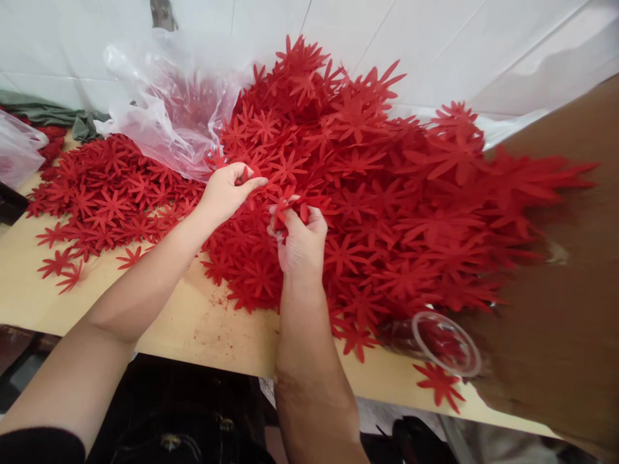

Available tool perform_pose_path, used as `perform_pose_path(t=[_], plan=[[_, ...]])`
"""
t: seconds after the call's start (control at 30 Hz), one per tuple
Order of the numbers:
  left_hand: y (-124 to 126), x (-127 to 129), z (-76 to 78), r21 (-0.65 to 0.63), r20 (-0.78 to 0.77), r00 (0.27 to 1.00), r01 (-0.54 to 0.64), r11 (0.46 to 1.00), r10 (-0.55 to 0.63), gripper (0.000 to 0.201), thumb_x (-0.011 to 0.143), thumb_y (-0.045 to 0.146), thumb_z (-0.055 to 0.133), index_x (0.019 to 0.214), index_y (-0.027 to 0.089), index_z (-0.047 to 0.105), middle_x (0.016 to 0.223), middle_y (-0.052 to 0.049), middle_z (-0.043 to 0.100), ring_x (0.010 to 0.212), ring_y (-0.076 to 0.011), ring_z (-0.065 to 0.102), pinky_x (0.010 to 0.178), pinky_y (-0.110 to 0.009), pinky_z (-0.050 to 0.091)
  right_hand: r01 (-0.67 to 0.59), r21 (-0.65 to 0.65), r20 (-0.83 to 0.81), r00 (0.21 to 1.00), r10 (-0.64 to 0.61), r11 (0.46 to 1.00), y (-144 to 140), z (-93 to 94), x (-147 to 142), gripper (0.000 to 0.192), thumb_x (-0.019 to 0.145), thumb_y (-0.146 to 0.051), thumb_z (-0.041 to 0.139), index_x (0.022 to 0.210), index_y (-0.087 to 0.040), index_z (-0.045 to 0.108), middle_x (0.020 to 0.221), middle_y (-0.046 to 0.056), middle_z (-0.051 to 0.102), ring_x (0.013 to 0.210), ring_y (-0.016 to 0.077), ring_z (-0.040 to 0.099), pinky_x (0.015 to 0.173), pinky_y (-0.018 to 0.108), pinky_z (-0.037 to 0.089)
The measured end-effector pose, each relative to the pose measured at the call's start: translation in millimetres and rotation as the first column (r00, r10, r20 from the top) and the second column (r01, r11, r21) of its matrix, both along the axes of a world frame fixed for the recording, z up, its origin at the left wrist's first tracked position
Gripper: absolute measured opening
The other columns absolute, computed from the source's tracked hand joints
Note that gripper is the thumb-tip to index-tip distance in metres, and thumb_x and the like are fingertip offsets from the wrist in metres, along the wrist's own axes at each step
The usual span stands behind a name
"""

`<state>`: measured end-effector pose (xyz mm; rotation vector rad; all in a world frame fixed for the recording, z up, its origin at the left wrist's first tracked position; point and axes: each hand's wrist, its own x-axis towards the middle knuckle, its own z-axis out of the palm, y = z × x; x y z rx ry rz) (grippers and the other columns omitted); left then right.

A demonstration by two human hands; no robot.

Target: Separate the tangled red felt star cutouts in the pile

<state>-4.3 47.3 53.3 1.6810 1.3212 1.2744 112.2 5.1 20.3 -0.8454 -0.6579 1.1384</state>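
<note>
Writing or brand marks cannot be made out on any item in view.

Left hand point(226, 191): forearm extended forward from lower left, wrist slightly raised, palm turned down. Thumb and forefinger are pinched together on a red cutout point(245, 173) at the near edge of the pile point(367, 187), just beside the bag point(169, 109).

Right hand point(300, 240): forearm rises almost vertically from the lower edge of the view, back of the hand toward the camera. The fingers point(290, 216) are curled and clamped on a small bunch point(286, 205) of the same flower-shaped cutouts, held just above the pile.

The two hands are near each other, not touching.

Pile: large heap of red cutouts on the worktop point(193, 322), centre and right. A flatter layer point(106, 193) lies to the left. The clear bag holds more cutouts. A clear cup point(447, 341) lies on its side at the near right edge of the pile, beside a brown board point(570, 290).
</note>
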Motion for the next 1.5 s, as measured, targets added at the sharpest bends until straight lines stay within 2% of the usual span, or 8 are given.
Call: perform_pose_path(t=[0.33, 0.53, 0.73, 0.93, 1.07, 1.17, 1.33, 1.5], plan=[[-15, 8, 4.7, -0.017, -0.035, 0.994, 0.106, 0.994, -0.107, 0.023, 0.066, 0.023, 0.068, 0.061, 0.017, 0.047, 0.057, 0.006, 0.044, 0.055, -0.0069, 0.036, 0.057, -0.024, 0.031, -0.107, 0.042, 0.033, 0.994, 0.106, 0.993, -4, 1.3, -3, 0.026, 0.055, -0.029, 0.073, 0.072, -0.019, 0.056, 0.051, -0.010, 0.056, 0.037, 0.0019, 0.044, 0.034, 0.014, 0.032], [-17, 11, 4.9, -0.074, 0.096, 0.972, 0.221, 0.973, -0.213, 0.019, 0.084, 0.029, 0.049, 0.072, 0.016, 0.054, 0.061, 0.003, 0.051, 0.058, -0.0078, 0.046, 0.061, -0.022, 0.036, 0.053, 0.017, -0.049, 0.997, -0.052, 0.998, -3, 1.7, -4, 0.023, 0.051, -0.021, 0.072, 0.067, -0.018, 0.056, 0.059, -0.009, 0.061, 0.046, 0.0036, 0.053, 0.040, 0.015, 0.042], [10, -18, 0.8, 0.101, -0.114, 0.992, -0.033, 0.994, 0.045, 0.030, 0.085, 0.040, 0.046, 0.081, 0.015, 0.062, 0.080, -0.003, 0.065, 0.082, -0.0138, 0.059, 0.081, -0.027, 0.043, 0.092, 0.058, -0.045, 0.995, -0.090, 0.994, -6, 8.9, 5, 0.024, 0.054, -0.027, 0.073, 0.067, -0.019, 0.055, 0.054, -0.010, 0.055, 0.038, 0.0011, 0.045, 0.033, 0.013, 0.033], [-4, -17, 8.7, 0.174, -0.324, 0.941, -0.037, 0.984, 0.093, 0.039, 0.083, 0.048, 0.045, 0.104, 0.019, 0.063, 0.114, -0.006, 0.064, 0.116, -0.0209, 0.051, 0.106, -0.041, 0.031, -0.043, 0.070, 0.026, 0.999, 0.041, 0.997, -3, 5.7, 3, 0.030, 0.057, -0.035, 0.074, 0.079, -0.020, 0.059, 0.051, -0.010, 0.052, 0.038, 0.0013, 0.043, 0.035, 0.014, 0.035], [-25, 1, 14.3, 0.063, -0.245, 0.948, 0.224, 0.973, -0.202, 0.032, 0.081, 0.042, 0.051, 0.095, 0.017, 0.066, 0.099, -0.005, 0.069, 0.096, -0.0170, 0.061, 0.092, -0.033, 0.043, -0.081, 0.090, 0.003, 0.997, 0.082, 0.993, -2, -0.9, 1, 0.029, 0.056, -0.030, 0.075, 0.077, -0.021, 0.056, 0.065, -0.008, 0.061, 0.046, 0.0017, 0.051, 0.040, 0.014, 0.041], [-28, 7, 13.1, 0.021, -0.194, 0.939, 0.294, 0.956, -0.284, 0.019, 0.077, 0.029, 0.058, 0.086, 0.014, 0.066, 0.085, -0.004, 0.069, 0.078, -0.0123, 0.061, 0.078, -0.027, 0.046, -0.045, 0.068, -0.014, 0.999, 0.046, 0.997, -2, -1.4, 0, 0.028, 0.055, -0.025, 0.074, 0.074, -0.020, 0.053, 0.064, -0.009, 0.060, 0.047, 0.0023, 0.052, 0.042, 0.015, 0.042], [-24, 4, 11.8, 0.040, -0.287, 0.941, 0.200, 0.979, -0.180, 0.006, 0.073, 0.019, 0.058, 0.072, 0.014, 0.060, 0.066, 0.002, 0.058, 0.061, -0.0078, 0.048, 0.064, -0.024, 0.040, 0.041, -0.001, -0.013, 0.999, -0.041, 0.999, -1, 2.1, 1, 0.026, 0.058, -0.024, 0.070, 0.071, -0.019, 0.048, 0.055, -0.010, 0.059, 0.038, 0.0026, 0.048, 0.037, 0.015, 0.038], [-17, -1, 9.3, 0.134, -0.316, 0.949, 0.052, 0.990, -0.007, 0.013, 0.080, 0.027, 0.052, 0.073, 0.016, 0.053, 0.064, 0.003, 0.052, 0.059, -0.0081, 0.042, 0.064, -0.025, 0.038, 0.008, 0.046, -0.022, 1.000, -0.007, 0.999, -1, 5.4, 6, 0.030, 0.056, -0.025, 0.072, 0.071, -0.020, 0.046, 0.048, -0.010, 0.056, 0.037, 0.0029, 0.046, 0.037, 0.015, 0.034]])
